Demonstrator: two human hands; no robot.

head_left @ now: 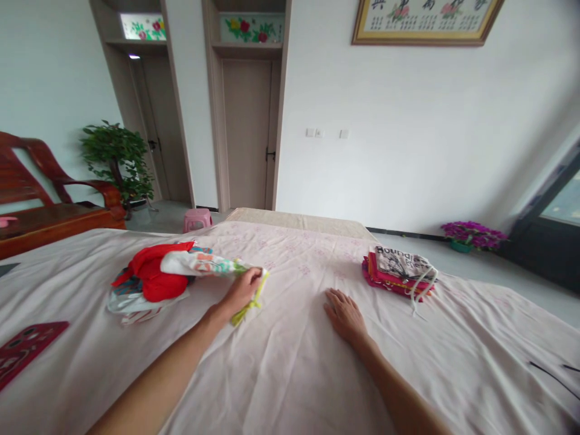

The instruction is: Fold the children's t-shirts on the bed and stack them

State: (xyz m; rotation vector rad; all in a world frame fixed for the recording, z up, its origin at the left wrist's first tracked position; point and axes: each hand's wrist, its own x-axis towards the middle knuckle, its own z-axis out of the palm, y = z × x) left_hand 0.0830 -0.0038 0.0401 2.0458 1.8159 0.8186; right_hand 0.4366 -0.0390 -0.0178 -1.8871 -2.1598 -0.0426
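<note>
My left hand (245,291) pinches one end of a white printed garment (199,264) with yellow-green edging. The garment's other end stretches back to a loose heap of clothes, where a red cloth (151,275) lies on top of white and striped pieces. Palm down on the pale pink bedsheet (294,362), my right hand (347,313) rests flat with its fingers stretched out and holds nothing. To the right of it sits a stack of folded clothes (399,272), a beige printed piece with a white drawstring above red ones.
A red phone (31,350) lies on the sheet at the left edge, and a dark thin cord (555,380) at the right. Beyond the bed are a pink stool (197,219), a wooden bench (58,193), a potted plant (118,160) and purple flowers (475,234).
</note>
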